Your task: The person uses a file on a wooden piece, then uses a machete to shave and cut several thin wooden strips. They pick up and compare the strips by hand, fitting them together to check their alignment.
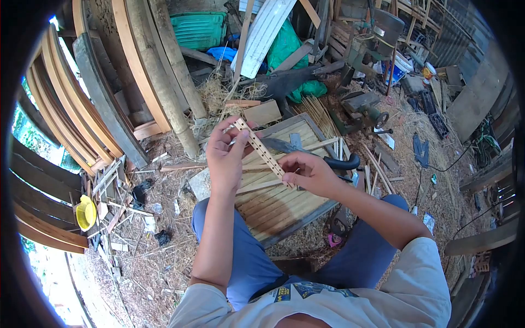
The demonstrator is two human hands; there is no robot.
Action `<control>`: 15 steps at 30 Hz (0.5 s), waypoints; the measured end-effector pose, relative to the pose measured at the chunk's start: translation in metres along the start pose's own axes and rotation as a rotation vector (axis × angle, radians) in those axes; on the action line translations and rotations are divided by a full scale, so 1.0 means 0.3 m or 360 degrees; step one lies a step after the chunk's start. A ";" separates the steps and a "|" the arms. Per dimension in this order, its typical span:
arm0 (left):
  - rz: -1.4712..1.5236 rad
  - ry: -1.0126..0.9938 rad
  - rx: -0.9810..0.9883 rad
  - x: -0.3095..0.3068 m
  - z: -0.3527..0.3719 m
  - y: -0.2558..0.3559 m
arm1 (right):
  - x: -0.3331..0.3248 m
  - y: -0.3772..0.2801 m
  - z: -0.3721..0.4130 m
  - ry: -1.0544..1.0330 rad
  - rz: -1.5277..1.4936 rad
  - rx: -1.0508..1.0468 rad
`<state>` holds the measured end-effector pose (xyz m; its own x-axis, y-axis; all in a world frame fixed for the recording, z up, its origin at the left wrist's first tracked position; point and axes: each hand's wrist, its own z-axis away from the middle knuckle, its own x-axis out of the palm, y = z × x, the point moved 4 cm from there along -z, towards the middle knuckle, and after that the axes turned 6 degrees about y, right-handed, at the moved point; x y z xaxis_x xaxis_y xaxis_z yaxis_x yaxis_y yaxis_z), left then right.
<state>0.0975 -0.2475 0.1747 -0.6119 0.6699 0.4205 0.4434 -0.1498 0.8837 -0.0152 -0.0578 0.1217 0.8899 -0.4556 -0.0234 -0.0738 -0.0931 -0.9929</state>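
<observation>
A narrow pale wooden strip with rows of dark holes (264, 153) slants across the middle of the head view. Its upper end sits between the thumb and fingers of my left hand (225, 156). Near the lower end, my right hand (309, 174) pinches it with thumb and fingers. Behind the strip lies a large knife, its grey blade (280, 145) partly hidden by the strip and my right hand. The knife's black handle (344, 163) points right. Under both hands is a slatted wooden panel (262, 216) with a dark frame, in front of my knees.
Thin wood sticks lie across the panel and the litter-strewn ground. A bench vise (363, 106) stands at the right back. Long planks (136, 65) lean at the left, near a yellow plastic container (86, 213). A green crate (198, 30) sits at the back.
</observation>
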 end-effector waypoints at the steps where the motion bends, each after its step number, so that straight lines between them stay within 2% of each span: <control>1: 0.0013 0.0021 0.0006 -0.005 -0.002 0.000 | -0.002 -0.001 -0.001 -0.0034 0.0025 -0.0008; 5: 0.0025 0.0090 0.0010 -0.021 -0.016 -0.001 | -0.020 -0.015 -0.003 -0.0047 -0.0042 -0.0003; 8: -0.0015 0.0123 -0.0001 -0.041 -0.021 -0.007 | -0.065 -0.057 -0.010 0.0246 0.0009 -0.0053; 9: -0.0024 0.0134 -0.0013 -0.049 -0.024 -0.006 | -0.090 -0.084 -0.006 0.0292 0.0030 0.0036; 12: 0.0004 0.0139 -0.0040 -0.053 -0.028 -0.008 | -0.164 -0.102 -0.001 0.0522 -0.0180 0.0013; 15: -0.0002 0.0098 -0.0048 -0.052 -0.023 -0.015 | -0.225 -0.128 -0.005 0.0776 -0.0544 -0.0159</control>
<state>0.1005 -0.2624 0.1656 -0.6518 0.6243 0.4306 0.4235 -0.1714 0.8895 -0.0731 -0.0247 0.1615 0.5634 -0.7362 0.3748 0.1174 -0.3778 -0.9184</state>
